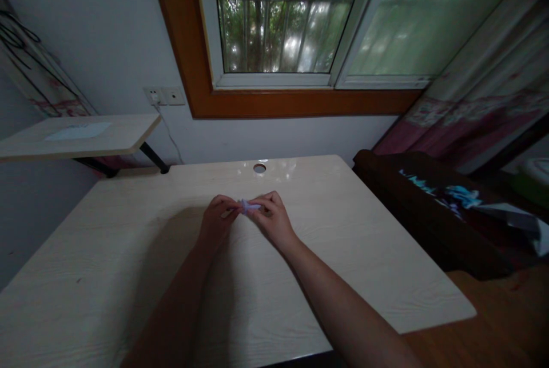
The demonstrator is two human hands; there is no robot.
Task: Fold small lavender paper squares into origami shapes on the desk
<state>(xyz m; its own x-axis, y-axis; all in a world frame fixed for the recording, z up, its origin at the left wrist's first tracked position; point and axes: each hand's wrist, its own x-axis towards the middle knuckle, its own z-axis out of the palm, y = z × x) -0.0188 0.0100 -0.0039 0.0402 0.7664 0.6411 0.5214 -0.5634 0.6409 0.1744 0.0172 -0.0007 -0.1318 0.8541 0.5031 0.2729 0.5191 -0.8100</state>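
Both my hands meet over the middle of a pale wooden desk (pixel 107 254). My left hand (pixel 218 220) and my right hand (pixel 271 218) each pinch one end of a small pale lilac piece (pixel 249 206), which looks like folded paper. Fingers of both hands are curled closed around it. The piece is too small and dim to tell its shape. It sits just above the desk top, between the fingertips.
A round cable hole (pixel 259 168) lies in the desk near the far edge. A side shelf (pixel 77 136) with a sheet of paper stands at the left. A dark wooden bed frame (pixel 429 208) and curtain are at the right, a window behind.
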